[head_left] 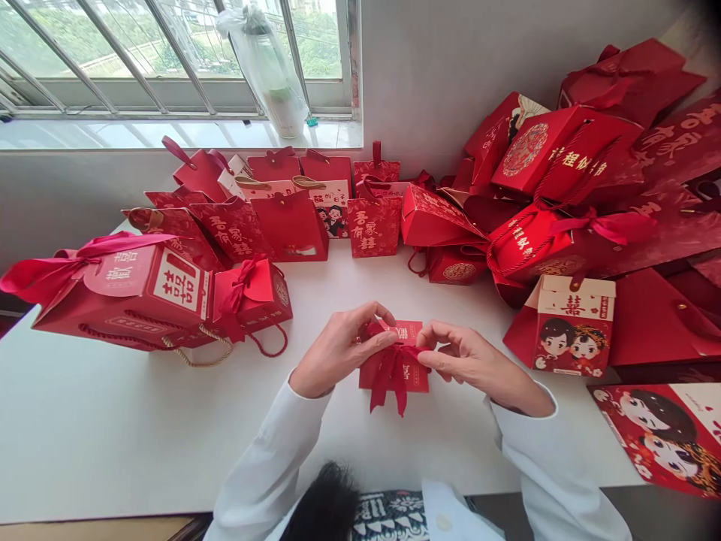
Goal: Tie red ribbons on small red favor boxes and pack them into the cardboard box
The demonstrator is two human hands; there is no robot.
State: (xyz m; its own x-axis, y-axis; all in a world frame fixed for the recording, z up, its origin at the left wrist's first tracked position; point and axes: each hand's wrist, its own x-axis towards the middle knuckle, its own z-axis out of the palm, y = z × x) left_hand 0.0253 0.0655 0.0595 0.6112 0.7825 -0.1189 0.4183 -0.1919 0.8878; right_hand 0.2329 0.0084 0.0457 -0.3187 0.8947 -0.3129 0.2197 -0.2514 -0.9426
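Observation:
A small red gift box (pixel 415 382) with pale lettering lies on the white table in front of me. Across it runs a red ribbon (pixel 388 368) tied in a bow, its two tails hanging toward me. My left hand (pixel 352 342) pinches the bow's left loop between thumb and fingers. On the other side, my right hand (pixel 462 353) pinches the right loop, thumb and forefinger together. Both hands rest close to the box, and parts of its upper left and right edges are hidden behind the fingers.
Larger red gift boxes with ribbons (pixel 129 293) stand at the left. Several red gift bags (pixel 290 225) line the wall. A heap of red boxes (pixel 541 165) fills the right side, with a cartoon-couple box (pixel 574 330) in front. A plastic-wrapped bottle (pixel 276 83) stands on the windowsill.

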